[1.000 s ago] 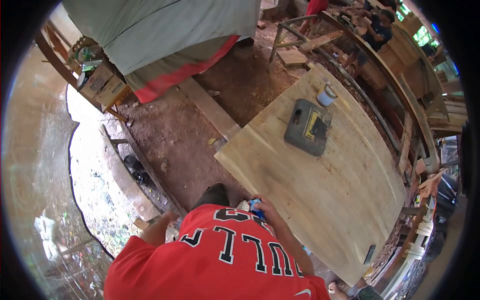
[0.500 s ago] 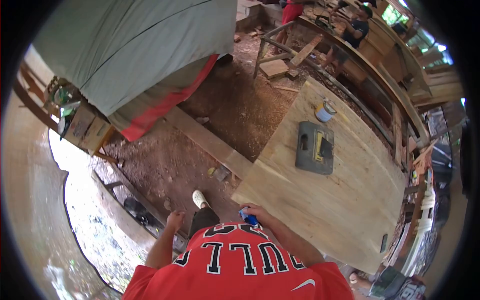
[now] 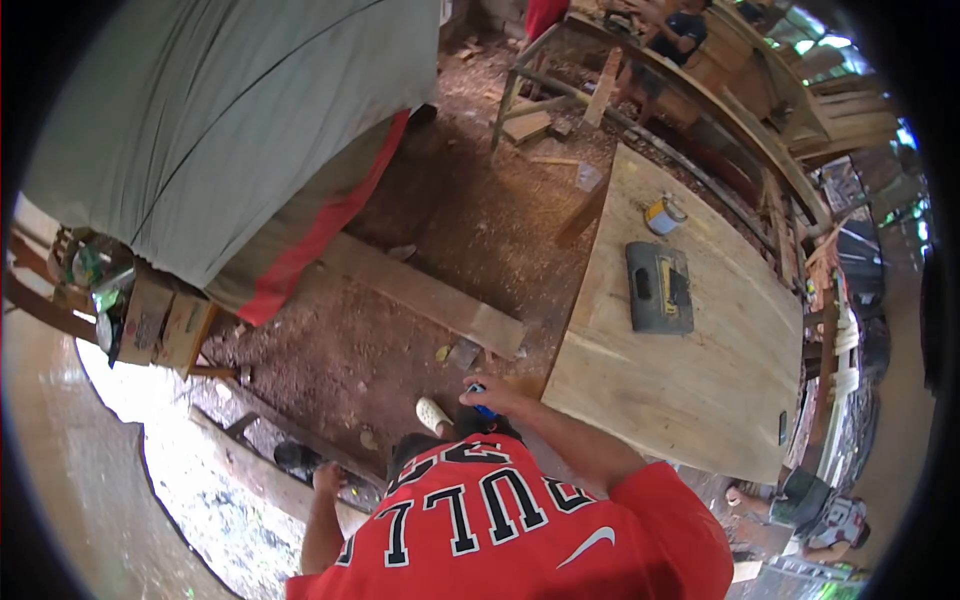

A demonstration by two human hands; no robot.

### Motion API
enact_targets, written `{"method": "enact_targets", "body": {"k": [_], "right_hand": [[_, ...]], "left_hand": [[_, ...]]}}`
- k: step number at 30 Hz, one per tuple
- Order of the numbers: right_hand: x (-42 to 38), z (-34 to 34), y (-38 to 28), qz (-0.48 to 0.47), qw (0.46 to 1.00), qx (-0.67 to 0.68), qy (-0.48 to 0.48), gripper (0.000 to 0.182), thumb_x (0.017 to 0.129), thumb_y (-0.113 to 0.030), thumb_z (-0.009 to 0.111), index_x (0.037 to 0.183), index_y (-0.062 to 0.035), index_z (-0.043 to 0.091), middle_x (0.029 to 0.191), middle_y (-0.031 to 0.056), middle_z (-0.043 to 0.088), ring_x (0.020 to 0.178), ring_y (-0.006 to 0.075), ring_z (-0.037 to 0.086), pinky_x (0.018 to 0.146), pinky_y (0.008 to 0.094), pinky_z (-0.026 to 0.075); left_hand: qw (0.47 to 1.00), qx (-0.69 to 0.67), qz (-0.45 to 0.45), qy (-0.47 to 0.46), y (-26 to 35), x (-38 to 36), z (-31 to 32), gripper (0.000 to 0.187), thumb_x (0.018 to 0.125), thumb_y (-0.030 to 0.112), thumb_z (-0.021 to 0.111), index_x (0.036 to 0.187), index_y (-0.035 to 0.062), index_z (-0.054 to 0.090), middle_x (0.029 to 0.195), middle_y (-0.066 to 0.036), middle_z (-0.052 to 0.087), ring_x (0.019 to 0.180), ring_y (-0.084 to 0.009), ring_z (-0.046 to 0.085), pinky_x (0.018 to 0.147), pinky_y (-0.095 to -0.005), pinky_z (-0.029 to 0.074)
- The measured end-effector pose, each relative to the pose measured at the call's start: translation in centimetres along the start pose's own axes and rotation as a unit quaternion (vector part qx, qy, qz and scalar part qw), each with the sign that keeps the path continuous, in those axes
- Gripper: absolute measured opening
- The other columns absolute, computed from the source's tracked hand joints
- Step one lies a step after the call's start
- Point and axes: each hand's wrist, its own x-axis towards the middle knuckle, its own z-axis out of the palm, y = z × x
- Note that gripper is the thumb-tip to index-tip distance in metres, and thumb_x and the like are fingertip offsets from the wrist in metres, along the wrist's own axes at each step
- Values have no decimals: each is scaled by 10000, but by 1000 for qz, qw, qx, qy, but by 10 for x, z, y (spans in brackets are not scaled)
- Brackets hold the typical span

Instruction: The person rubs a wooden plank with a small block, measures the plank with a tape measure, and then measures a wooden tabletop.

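Note:
My right hand (image 3: 492, 398) is closed around a small blue object (image 3: 483, 408) in front of my shirt; its kind is mostly hidden by the fingers. Low on the other side hangs my left hand (image 3: 328, 478), loosely open with nothing visible in it. To the right of my right hand lies a broad wooden panel (image 3: 640, 400). On the panel rest a dark plastic tool case (image 3: 645, 318) with a yellow marking and a tin can (image 3: 664, 216) with a yellow and white label.
A wooden plank (image 3: 420, 290) lies on the dirt floor ahead. A grey cover with a red edge (image 3: 270, 130) drapes over something at the left, beside cardboard boxes (image 3: 165, 325). People stand behind a wooden frame (image 3: 690, 95) and at lower right (image 3: 830, 520).
My view has turned and moved, so the panel, case and can sit farther right. My right hand, still around the blue object, reaches farther from my body.

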Motion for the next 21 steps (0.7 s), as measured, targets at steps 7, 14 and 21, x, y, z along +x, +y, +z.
{"method": "enact_targets", "body": {"k": [7,14,21], "right_hand": [[38,-12,-20,-18,994,-68,85,599,777,-428,753,1225,-46,641,1146,137,655,1070,221,601,916,341,469],[57,-30,-61,-25,995,-67,75,627,779,-517,702,1234,-90,637,1201,211,645,1134,330,603,961,387,463],[84,-61,-101,-8,986,-112,121,610,783,-520,707,1206,-84,657,1179,200,662,1114,315,625,953,374,474]], "left_hand": [[988,-7,139,67,-13,-4,36,167,816,5,469,879,54,615,700,-72,612,531,-188,590,443,-336,474],[994,-28,107,22,-37,-4,30,155,813,65,534,879,54,674,760,-71,651,605,-195,626,516,-373,497],[952,275,133,3,-10,37,27,173,812,182,602,903,75,704,855,-99,690,716,-221,660,607,-409,511]]}}
